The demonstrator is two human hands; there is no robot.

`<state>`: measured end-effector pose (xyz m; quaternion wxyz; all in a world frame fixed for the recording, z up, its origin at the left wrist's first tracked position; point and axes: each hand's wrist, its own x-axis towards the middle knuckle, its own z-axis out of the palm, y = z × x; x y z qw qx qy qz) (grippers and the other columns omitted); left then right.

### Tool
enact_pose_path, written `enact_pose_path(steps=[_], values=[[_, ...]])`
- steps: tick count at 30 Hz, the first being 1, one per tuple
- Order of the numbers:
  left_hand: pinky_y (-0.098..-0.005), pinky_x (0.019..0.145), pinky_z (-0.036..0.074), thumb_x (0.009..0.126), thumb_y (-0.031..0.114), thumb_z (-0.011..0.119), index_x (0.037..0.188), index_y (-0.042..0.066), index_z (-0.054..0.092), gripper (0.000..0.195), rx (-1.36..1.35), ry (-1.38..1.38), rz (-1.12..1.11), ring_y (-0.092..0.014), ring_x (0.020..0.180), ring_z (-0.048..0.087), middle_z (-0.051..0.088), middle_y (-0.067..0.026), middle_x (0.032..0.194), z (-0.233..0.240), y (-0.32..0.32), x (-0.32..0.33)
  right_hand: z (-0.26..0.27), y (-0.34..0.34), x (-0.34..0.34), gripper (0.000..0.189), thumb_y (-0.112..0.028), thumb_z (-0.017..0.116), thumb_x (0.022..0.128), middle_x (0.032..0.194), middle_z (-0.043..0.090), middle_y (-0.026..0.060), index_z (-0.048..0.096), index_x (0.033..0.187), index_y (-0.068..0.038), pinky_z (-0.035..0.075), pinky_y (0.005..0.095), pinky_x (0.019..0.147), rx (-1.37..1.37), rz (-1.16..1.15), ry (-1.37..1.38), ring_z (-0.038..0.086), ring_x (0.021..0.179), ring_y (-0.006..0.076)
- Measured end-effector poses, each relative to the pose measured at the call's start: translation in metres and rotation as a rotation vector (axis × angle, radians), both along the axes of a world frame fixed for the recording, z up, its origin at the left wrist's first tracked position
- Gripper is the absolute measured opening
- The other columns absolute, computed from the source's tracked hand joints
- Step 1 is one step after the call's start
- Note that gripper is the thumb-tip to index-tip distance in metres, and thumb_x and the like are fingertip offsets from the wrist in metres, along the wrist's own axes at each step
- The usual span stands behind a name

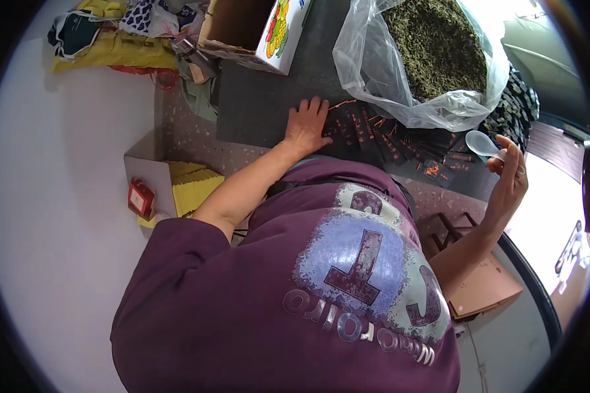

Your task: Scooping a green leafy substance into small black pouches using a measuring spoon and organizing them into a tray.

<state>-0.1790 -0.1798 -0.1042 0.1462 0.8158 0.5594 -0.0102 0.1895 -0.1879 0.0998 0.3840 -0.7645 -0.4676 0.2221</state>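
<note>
My right hand grips the handle of a translucent plastic spoon, raised near the table's right front edge. The spoon's bowl points left and looks empty. My left hand rests palm down on the dark tabletop, holding nothing. To its right, black packets with orange print lie fanned out in an overlapping row, and my thumb is close to the nearest ones. Behind them stands a clear plastic bag, its mouth wide, with dried, crumbled green-brown leaf material inside.
An opened cardboard box with printed fruit stands at the table's back left. Yellow bags lie beyond it. On the lower left, a carton holds yellow packets. A folded brown carton lies at lower right.
</note>
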Motion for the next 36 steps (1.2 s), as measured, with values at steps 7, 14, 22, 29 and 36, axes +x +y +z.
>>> enact_pose_path(steps=[7,14,22,29,36], values=[[-0.0475,0.085,0.052,0.074,0.035,0.086,0.127,0.010,0.060,0.063,0.019,-0.048,0.079,-0.032,0.116,0.058,0.059,-0.0099,0.124,-0.026,0.019,-0.016,0.010,-0.003,-0.014,0.043,-0.038,0.051,0.110,0.081,0.061,-0.0020,0.076,0.116,-0.004,0.046,0.0230,0.070,0.015,-0.027,-0.053,0.058,0.071,0.0070],[-0.0475,0.076,0.053,0.084,0.027,0.079,0.100,0.006,0.069,0.028,-0.130,-0.412,0.423,-0.039,0.090,0.069,0.070,-0.0168,0.095,-0.038,0.031,-0.050,0.008,0.000,-0.035,0.040,-0.036,0.053,0.110,0.078,0.063,-0.0010,0.077,0.116,-0.004,0.045,0.0227,0.070,-0.002,0.032,-0.028,0.057,0.072,0.0064],[-0.0354,0.073,0.054,0.087,0.011,0.077,0.093,0.003,0.075,0.010,-0.010,-0.926,0.371,-0.030,0.084,0.070,0.071,-0.0116,0.097,0.068,0.016,-0.028,0.013,0.000,-0.034,0.029,-0.026,0.058,0.108,0.082,0.065,0.0023,0.071,0.117,-0.001,0.046,0.0230,0.071,-0.024,0.205,0.367,0.059,0.075,0.0083],[-0.0297,0.069,0.053,0.079,0.001,0.080,0.091,0.003,0.076,0.012,0.392,-1.059,0.047,-0.021,0.080,0.067,0.069,-0.0086,0.091,0.176,0.019,0.020,0.071,0.006,-0.055,0.028,-0.024,0.056,0.108,0.081,0.058,0.0043,0.066,0.107,0.002,0.043,0.0255,0.064,0.174,0.327,0.535,0.053,0.071,0.0116],[-0.0322,0.068,0.051,0.074,0.002,0.082,0.090,0.004,0.075,0.018,0.593,-0.966,-0.089,-0.022,0.076,0.066,0.068,-0.0065,0.087,0.216,0.038,0.044,0.094,0.006,-0.043,0.034,-0.030,0.057,0.107,0.076,0.054,0.0045,0.061,0.090,-0.001,0.034,0.0232,0.055,0.328,0.512,0.434,0.042,0.062,0.0079]])
